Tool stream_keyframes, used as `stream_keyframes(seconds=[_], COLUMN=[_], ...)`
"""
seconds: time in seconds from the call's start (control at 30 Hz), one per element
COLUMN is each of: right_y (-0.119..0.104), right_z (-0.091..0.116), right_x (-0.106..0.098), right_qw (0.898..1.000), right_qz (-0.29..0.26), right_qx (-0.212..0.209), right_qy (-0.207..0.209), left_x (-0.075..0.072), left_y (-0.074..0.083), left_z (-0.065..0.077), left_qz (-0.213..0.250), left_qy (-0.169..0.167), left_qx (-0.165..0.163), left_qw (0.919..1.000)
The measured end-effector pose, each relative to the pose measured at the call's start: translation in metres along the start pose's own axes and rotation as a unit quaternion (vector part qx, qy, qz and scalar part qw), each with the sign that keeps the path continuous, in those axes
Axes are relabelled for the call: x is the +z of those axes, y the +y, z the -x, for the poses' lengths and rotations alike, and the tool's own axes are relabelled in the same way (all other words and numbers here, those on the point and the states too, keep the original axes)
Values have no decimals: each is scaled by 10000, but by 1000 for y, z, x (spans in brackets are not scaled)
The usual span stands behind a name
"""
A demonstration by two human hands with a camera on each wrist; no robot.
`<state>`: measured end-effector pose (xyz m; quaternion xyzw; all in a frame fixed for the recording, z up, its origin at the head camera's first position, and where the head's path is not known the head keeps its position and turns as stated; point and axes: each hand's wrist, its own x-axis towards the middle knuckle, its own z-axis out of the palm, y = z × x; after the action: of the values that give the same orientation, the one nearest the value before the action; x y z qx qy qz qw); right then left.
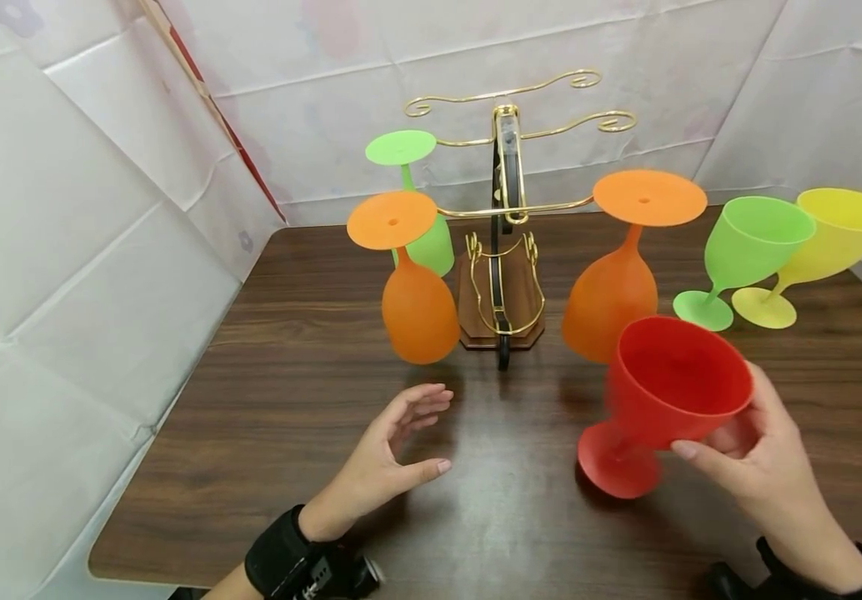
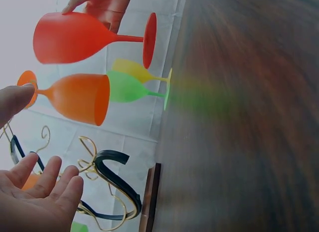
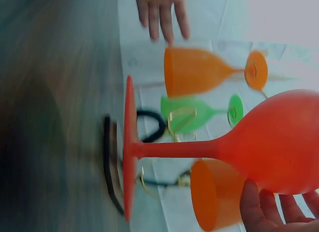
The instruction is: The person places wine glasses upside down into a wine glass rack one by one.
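Note:
My right hand (image 1: 757, 454) grips the bowl of a red goblet (image 1: 679, 383) from its right side, thumb toward me and fingers around the far side. The goblet is upright, mouth up, its foot (image 2: 149, 41) raised over the table. My left hand (image 1: 393, 454) holds nothing; its fingers are spread and slightly bent in front of the gold-and-black wire rack (image 1: 502, 208). Upside down on the rack's near arm hang two orange goblets, one at the left (image 1: 419, 312) and one at the right (image 1: 611, 300). Behind the left one, a green goblet (image 1: 434, 248) hangs upside down.
A green goblet (image 1: 754, 237) and a yellow goblet (image 1: 839, 237) stand upright at the right back of the brown wooden table (image 1: 266, 400). The rack's wooden base (image 1: 476, 329) sits near the table's back. White sheeting (image 1: 311, 100) hangs behind and at the sides.

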<state>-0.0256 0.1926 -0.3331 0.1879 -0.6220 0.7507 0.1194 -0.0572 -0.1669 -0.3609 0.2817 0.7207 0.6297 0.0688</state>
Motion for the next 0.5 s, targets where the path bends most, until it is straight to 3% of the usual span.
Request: stream_keyframes(seconds=[0.2,0.33,0.5], right_y=[5,6,9], right_z=[-6,-9,-12], right_x=[22,34,47], right_qw=[9972,9956,9922], right_qz=[25,132,537], right_qx=[-15,59,187], right_qy=[-744,-930,-1109], left_x=[0,0,3], left_y=[1,2,10], left_z=[2,3,-2], left_qz=[68,87,189], left_qy=[0,-23,-58], left_qx=[-4,156,131], left_qw=[10000,9998,9997])
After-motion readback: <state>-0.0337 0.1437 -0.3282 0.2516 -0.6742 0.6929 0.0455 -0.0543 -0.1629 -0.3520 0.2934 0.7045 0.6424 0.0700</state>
